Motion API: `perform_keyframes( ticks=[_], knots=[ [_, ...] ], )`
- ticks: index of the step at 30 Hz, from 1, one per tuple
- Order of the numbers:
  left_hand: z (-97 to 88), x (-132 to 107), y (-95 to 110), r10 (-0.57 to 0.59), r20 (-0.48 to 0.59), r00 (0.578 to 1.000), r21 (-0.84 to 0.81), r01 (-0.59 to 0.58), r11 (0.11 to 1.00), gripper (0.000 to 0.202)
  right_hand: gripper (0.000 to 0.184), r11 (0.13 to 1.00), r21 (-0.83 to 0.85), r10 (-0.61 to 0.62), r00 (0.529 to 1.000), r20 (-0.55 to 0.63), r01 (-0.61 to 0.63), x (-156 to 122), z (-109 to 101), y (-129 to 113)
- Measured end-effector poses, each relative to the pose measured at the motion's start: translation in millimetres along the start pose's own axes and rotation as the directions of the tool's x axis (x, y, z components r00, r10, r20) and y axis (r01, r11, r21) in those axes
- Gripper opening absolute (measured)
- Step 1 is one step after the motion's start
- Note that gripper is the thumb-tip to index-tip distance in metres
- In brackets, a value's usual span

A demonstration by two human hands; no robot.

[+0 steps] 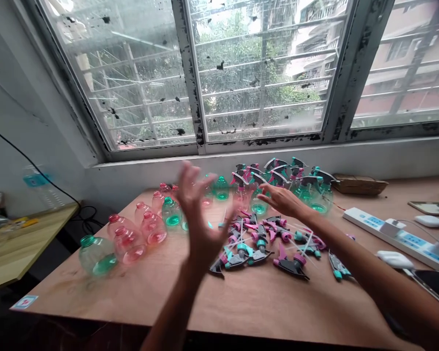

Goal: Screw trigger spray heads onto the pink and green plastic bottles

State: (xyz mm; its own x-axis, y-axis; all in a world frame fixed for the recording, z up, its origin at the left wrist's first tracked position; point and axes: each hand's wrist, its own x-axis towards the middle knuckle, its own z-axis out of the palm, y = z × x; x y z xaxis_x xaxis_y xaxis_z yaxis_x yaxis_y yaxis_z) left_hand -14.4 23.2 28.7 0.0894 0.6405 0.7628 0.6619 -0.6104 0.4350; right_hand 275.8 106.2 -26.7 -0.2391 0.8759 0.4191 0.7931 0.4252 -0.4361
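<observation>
**Right hand (280, 199) beside a green spray bottle (259, 208), left hand (204, 214) spread in the air**

In the head view, the only one, the green spray bottle stood upright toward the rear of the wooden table (212, 312), at the near left edge of a group of fitted spray bottles (316, 197). Its long axis was vertical, and a dark sprayer head (258, 179) showed above it.

The right hand was the nearer one. It came from the right, with its fingers pointing left at the upper part of this bottle, so the bottle lay just ahead of and below the fingertips. Whether the fingers touched it or gripped it, I cannot tell, because they covered the place around the neck.

The left hand was blurred, with its fingers well apart and nothing visible in them. It was raised to the left of the bottle, apart from it, between the bottles without heads, such as the pink bottle (128, 246), and the pile of loose trigger sprayers (292, 267). The closest of the headless ones on its left side was a green open bottle (171, 212).

The loose trigger sprayers lay on their sides in many directions, in front of the green spray bottle and below the right forearm. A white power strip (373, 222) was farther right.
</observation>
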Motion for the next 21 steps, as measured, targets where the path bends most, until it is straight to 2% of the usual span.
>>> perform_keyframes(
  ticks=[1, 2, 3, 6, 9, 12, 16, 19, 21],
  knots=[
    [-2.6, 7.2, -13.7, -0.010, -0.115, 0.993, 0.019, 0.012, 1.000, 0.059, 0.038, 1.000, 0.006, -0.015, 0.999, 0.044, 0.015, -15.2, -4.6, 11.7],
    [-4.5, 13.5, -30.5, -0.012, -0.273, 0.962, 0.104, 0.042, 0.994, 0.056, 0.035, 1.000, 0.013, -0.017, 0.997, 0.074, 0.016, -30.8, -8.7, 22.8],
    [-4.8, 18.2, -49.2, -0.023, -0.308, 0.951, 0.220, 0.095, 0.971, 0.056, 0.035, 1.000, 0.021, -0.010, 0.996, 0.092, 0.008, -46.6, -12.3, 32.7],
    [5.5, 17.4, -104.3, -0.080, -0.179, 0.981, 0.290, 0.130, 0.948, 0.057, 0.040, 0.998, 0.034, 0.043, 0.990, 0.133, -0.048, -93.7, -19.9, 51.2],
    [24.3, -0.9, -138.9, -0.142, -0.015, 0.990, 0.325, 0.139, 0.935, 0.061, 0.038, 0.994, 0.036, 0.094, 0.987, 0.130, -0.099, -137.9, -24.1, 54.6],
    [35.1, -19.4, -153.2, -0.185, 0.083, 0.979, 0.339, 0.147, 0.929, 0.069, 0.032, 0.984, 0.079, 0.159, 0.986, 0.042, -0.162, -178.2, -22.7, 52.7],
    [30.6, -33.4, -162.3, -0.235, 0.115, 0.965, 0.351, 0.182, 0.918, 0.082, 0.030, 0.947, 0.168, 0.293, 0.950, -0.108, -0.273, -219.8, -7.1, 46.3],
    [18.2, -43.2, -162.1, -0.260, 0.129, 0.957, 0.353, 0.201, 0.914, 0.082, 0.024, 0.948, 0.194, 0.293, 0.929, -0.225, -0.252, -232.6, 8.0, 32.9],
    [6.9, -51.9, -152.8, -0.281, 0.092, 0.955, 0.363, 0.231, 0.903, 0.082, 0.021, 0.955, 0.202, 0.265, 0.928, -0.261, -0.216, -231.3, 11.4, 19.0]
  ],
)
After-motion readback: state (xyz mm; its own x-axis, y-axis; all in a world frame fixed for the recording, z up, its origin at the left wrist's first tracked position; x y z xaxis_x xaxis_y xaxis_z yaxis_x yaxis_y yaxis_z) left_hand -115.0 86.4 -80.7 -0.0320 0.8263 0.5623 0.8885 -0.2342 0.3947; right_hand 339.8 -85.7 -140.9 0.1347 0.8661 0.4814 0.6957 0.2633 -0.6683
